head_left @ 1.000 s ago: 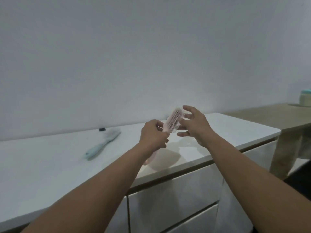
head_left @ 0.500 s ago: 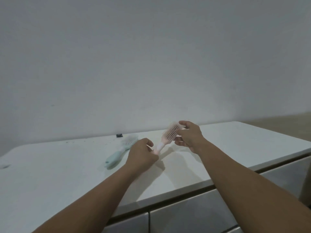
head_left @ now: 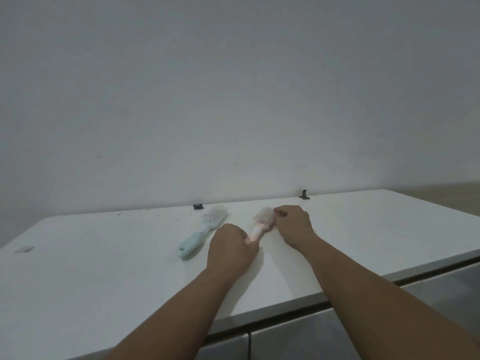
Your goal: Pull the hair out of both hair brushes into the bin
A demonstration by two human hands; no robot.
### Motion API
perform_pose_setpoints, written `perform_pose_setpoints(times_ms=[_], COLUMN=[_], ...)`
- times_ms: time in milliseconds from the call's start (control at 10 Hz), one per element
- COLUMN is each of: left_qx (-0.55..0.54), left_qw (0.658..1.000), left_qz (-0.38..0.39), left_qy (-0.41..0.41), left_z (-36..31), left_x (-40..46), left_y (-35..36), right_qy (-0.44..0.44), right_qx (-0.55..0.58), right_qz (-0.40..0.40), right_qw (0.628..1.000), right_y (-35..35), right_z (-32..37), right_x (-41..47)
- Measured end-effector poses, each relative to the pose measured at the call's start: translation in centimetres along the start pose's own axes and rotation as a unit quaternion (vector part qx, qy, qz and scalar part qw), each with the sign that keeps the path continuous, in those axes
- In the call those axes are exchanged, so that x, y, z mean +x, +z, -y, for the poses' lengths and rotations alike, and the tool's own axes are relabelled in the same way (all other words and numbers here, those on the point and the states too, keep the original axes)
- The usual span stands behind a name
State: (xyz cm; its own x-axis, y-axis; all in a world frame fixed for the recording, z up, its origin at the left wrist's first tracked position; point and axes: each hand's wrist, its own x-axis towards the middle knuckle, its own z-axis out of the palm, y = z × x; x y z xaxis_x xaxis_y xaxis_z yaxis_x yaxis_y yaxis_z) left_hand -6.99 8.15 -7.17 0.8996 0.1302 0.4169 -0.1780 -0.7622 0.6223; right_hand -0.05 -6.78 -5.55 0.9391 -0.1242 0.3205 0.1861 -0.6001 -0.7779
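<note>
Brushes lie side by side on the white glossy countertop (head_left: pixel 104 268), near its back edge by the plain grey wall (head_left: pixel 233 87). Nearer the centre, the pale pink plastic hair brush with white bristles (head_left: pixel 262 222) sits low over the top, its long axis running diagonally: the handle end points toward the person and to the left, the bristled head points away and to the right, bristles facing up. Whether it rests fully on the surface cannot be told. The left hand (head_left: pixel 231 252) has its fingers curled round the pink handle, gripping its end. The right hand (head_left: pixel 293 226) is bent over the head of the same brush, fingertips pinching at the bristles; whether any hair is between them is too small to see. Just to the left, apart from both hands, the mint-green plastic hair brush with pale bristles (head_left: pixel 201 233) lies flat on a nearly parallel diagonal, handle toward the person, head toward the wall. No brand or writing can be read on either brush. Two small dark fittings (head_left: pixel 198 206) sit along the back edge.
</note>
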Motion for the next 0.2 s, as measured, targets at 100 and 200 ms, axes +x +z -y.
perform_pose_setpoints(times_ms=[100,200], left_qx=[0.006,0.019], left_qw=[1.0,1.0], left_qz=[-0.01,-0.01], left_qy=[0.001,-0.011], left_z=[-0.17,-0.27], left_x=[-0.08,-0.38], left_y=[-0.04,-0.04], right_qy=[-0.048,-0.051], right_qx=[-0.068,-0.071], right_qz=[0.032,0.045], right_qw=[0.996,0.995], right_y=[0.32,0.69], right_z=[-0.24,-1.01], right_x=[-0.15,0.19])
